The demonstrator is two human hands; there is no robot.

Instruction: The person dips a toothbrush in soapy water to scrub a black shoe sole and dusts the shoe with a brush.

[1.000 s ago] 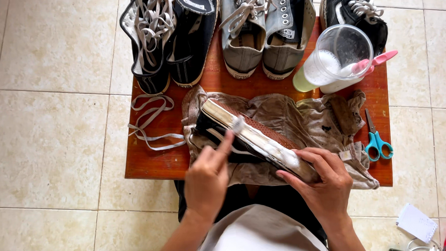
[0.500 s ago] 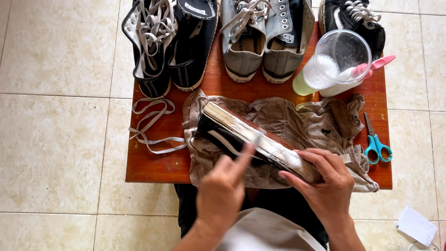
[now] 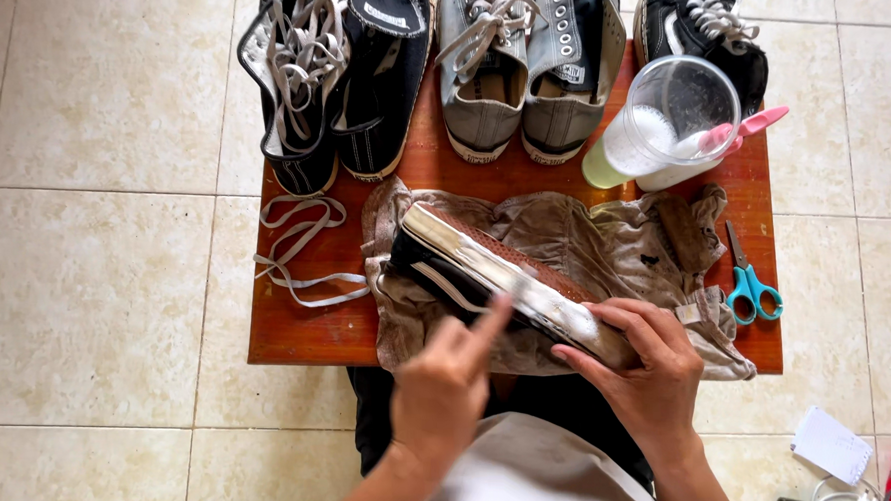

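While the right hand (image 3: 643,372) clamps the heel end of a dark sneaker (image 3: 497,273) tipped on its side, its fingers curled around the sole edge, the left hand (image 3: 442,391) presses something small against the white sole band, with the forefinger stretched out along it; what that hand pinches is too blurred to name. The shoe lies near the middle of a small red-brown wooden table (image 3: 309,327), resting on a stained brownish cloth (image 3: 626,248). Judging by the wet whitish smear near the heel end, that part of the band is being scrubbed, whereas the stretch toward the toe, at about ten o'clock from the hands, looks cleaner or at least drier; how much of the far side is done cannot be told. At twelve o'clock stand a pair of grey sneakers (image 3: 523,67), with black shoes (image 3: 343,75) at eleven o'clock, all seemingly waiting. A clear cup (image 3: 675,120) with white foam and a pink-handled brush sits at one o'clock, blue-handled scissors (image 3: 750,285) at three, and loose grey laces (image 3: 300,247) at nine.
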